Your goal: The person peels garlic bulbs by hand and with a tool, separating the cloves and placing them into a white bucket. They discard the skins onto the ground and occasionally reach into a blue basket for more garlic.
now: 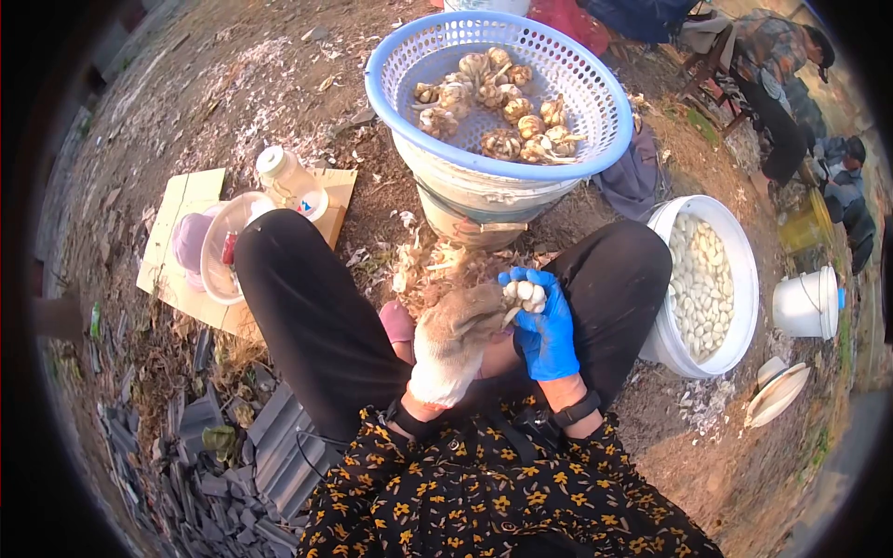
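Observation:
My left hand (458, 337), in a dirty cloth glove, reaches in between my knees, its fingers closed at a garlic bulb. Fingers of my right hand (546, 327), in a blue glove, wrap round the same white, partly peeled garlic bulb (526, 296). Loose garlic skins (437, 265) lie on the ground just beyond my hands. Ahead, a blue basket (391, 112) with several unpeeled garlic bulbs (500, 102) rests on a bucket. Peeled cloves (699, 284) fill a white bucket (747, 321) beside my right knee.
Cardboard (181, 270) at the left bears a bowl (220, 279) and a plastic jar (284, 177). Broken roof tiles (284, 446) lie lower left. A lidded white bucket (806, 305) stands at the right. Other people (767, 56) sit at the upper right.

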Demonstrator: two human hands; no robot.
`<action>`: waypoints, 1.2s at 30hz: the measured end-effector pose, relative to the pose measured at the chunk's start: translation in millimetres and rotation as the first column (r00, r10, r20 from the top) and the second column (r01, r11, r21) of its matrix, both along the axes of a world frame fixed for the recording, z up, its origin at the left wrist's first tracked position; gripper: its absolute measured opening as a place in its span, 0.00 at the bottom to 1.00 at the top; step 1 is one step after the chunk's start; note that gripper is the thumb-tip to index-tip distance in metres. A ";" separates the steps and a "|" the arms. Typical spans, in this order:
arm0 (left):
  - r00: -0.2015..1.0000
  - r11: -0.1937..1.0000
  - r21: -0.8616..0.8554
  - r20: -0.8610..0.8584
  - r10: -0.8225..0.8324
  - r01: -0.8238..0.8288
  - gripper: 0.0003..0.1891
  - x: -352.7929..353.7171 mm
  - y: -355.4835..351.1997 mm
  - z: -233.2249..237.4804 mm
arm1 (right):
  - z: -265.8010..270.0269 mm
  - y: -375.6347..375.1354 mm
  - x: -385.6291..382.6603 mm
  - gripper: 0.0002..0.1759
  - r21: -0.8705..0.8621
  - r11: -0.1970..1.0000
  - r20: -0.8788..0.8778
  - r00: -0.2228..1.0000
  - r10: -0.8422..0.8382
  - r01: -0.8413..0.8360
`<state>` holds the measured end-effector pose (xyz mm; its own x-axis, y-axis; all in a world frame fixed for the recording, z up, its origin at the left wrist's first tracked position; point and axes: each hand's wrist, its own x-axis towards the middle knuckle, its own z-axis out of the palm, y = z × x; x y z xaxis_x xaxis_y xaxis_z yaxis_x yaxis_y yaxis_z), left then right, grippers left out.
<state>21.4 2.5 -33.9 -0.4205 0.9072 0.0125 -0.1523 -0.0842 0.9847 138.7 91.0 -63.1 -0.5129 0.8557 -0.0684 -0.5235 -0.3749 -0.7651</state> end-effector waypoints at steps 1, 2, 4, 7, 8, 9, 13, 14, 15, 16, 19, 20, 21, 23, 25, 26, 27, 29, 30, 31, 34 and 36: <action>0.985 0.993 -0.043 -0.135 -0.110 0.105 0.28 -10.2 -3.0 -8.5 | 0.9 -0.2 0.0 0.29 0.010 1.000 0.006 1.000 -0.003 0.003; 0.968 0.989 -0.053 -0.201 -0.147 0.139 0.32 -13.0 -4.2 -16.6 | 1.6 -0.4 0.0 0.29 0.020 1.000 0.012 1.000 -0.005 0.005; 0.953 0.990 -0.023 -0.268 -0.142 0.141 0.34 -15.2 -4.7 -29.1 | 3.5 -1.2 -0.3 0.29 0.061 0.998 0.054 0.999 0.005 -0.008; 0.970 0.998 0.067 -0.241 0.001 0.015 0.22 -10.7 0.4 -24.8 | 7.4 -1.5 2.4 0.29 0.116 0.992 0.125 0.992 0.033 -0.048; 0.973 0.995 0.089 -0.226 0.054 -0.035 0.18 -8.0 3.2 -18.6 | 8.1 -1.9 3.6 0.29 0.107 0.992 0.120 0.992 0.047 -0.060; 0.968 0.972 -0.124 0.131 0.213 -0.197 0.07 -0.2 9.0 16.6 | 8.8 -2.4 3.9 0.29 0.099 0.992 0.114 0.992 0.062 -0.073; 0.765 0.934 -0.187 0.536 0.356 -0.304 0.08 -9.3 19.6 -17.5 | 11.5 -5.8 7.5 0.27 -0.083 0.981 -0.050 0.984 0.169 -0.173; 0.740 0.931 -0.195 0.566 0.363 -0.307 0.08 -9.0 19.5 -18.8 | 6.3 -4.4 9.1 0.28 -0.098 0.976 -0.088 0.979 0.185 -0.194; 0.714 0.929 -0.207 0.594 0.369 -0.308 0.09 -7.7 19.0 -19.6 | 3.0 -3.9 10.4 0.29 -0.115 0.970 -0.126 0.972 0.198 -0.213; 0.687 0.926 -0.218 0.623 0.375 -0.308 0.09 -6.3 19.3 -20.7 | 0.6 -2.9 11.7 0.29 -0.165 0.968 -0.162 0.973 0.162 -0.189; 0.682 0.919 -0.235 0.617 0.393 -0.316 0.09 -9.2 19.4 -30.7 | -7.4 2.7 11.3 0.30 -0.261 0.952 -0.269 0.959 0.086 -0.158; 0.685 0.918 -0.250 0.611 0.397 -0.309 0.09 -11.5 18.7 -33.3 | -9.0 2.7 13.1 0.30 -0.300 0.938 -0.282 0.956 0.084 -0.171; 0.675 0.913 -0.246 0.617 0.405 -0.324 0.09 -14.0 18.0 -40.8 | -5.4 2.0 12.6 0.31 -0.337 0.923 -0.295 0.952 0.082 -0.184; 0.653 0.904 -0.235 0.629 0.422 -0.357 0.09 -19.0 17.7 -55.5 | -2.4 3.0 11.5 0.32 -0.366 0.907 -0.314 0.945 0.093 -0.211; 0.673 0.912 -0.189 0.624 0.397 -0.364 0.09 -18.9 18.0 -41.6 | -2.3 3.7 10.4 0.34 -0.355 0.904 -0.325 0.938 0.119 -0.237; 0.683 0.915 -0.168 0.620 0.387 -0.366 0.09 -18.2 16.9 -34.7 | -2.1 3.1 10.0 0.34 -0.335 0.914 -0.300 0.945 0.127 -0.229; 0.703 0.917 -0.152 0.600 0.382 -0.369 0.09 -17.5 17.0 -31.4 | -1.2 3.0 9.3 0.34 -0.313 0.923 -0.276 0.952 0.136 -0.222; 0.740 0.920 -0.123 0.559 0.373 -0.371 0.10 -15.1 16.9 -26.5 | 0.2 2.7 9.2 0.33 -0.269 0.941 -0.214 0.965 0.150 -0.206; 0.794 0.930 -0.092 0.496 0.353 -0.356 0.11 -15.0 15.9 -23.3 | 0.8 2.8 8.6 0.32 -0.246 0.949 -0.178 0.972 0.155 -0.197; 0.841 0.939 -0.063 0.427 0.331 -0.337 0.12 -15.5 14.4 -19.1 | 1.6 2.4 7.8 0.31 -0.222 0.957 -0.143 0.977 0.160 -0.189; 0.912 0.965 -0.001 0.326 0.247 -0.261 0.13 -14.5 9.3 6.0 | 4.2 -1.5 5.1 0.30 -0.069 0.991 -0.058 0.992 0.115 -0.119; 0.952 0.974 -0.020 0.208 0.223 -0.224 0.13 -13.0 5.6 11.8 | 4.3 -3.3 4.3 0.30 0.047 0.995 0.060 0.995 0.085 -0.088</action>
